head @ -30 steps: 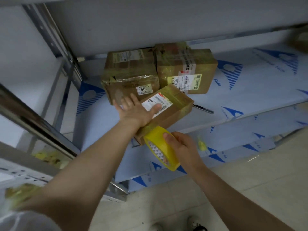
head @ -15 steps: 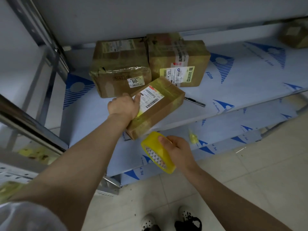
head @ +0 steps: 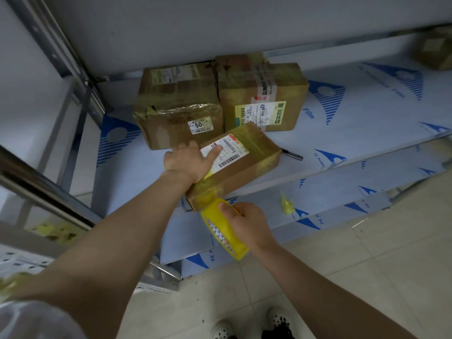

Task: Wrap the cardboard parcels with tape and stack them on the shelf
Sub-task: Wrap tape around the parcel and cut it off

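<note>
Perhaps four parcels (head: 234,165), one tape roll (head: 220,231)

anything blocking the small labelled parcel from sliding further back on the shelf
Yes: two larger taped cardboard boxes stand directly behind the small brown cardboard parcel, and a thin dark tool lies at its right.

The tape roll (head: 221,231) in the right hand (head: 247,226) now sits against the near end of the front parcel (head: 247,167); half a second ago a gap showed between them. The left hand (head: 186,162), flat with spread fingers a second ago, now grips the parcel's left edge, thumb on the label (head: 227,152).
</note>
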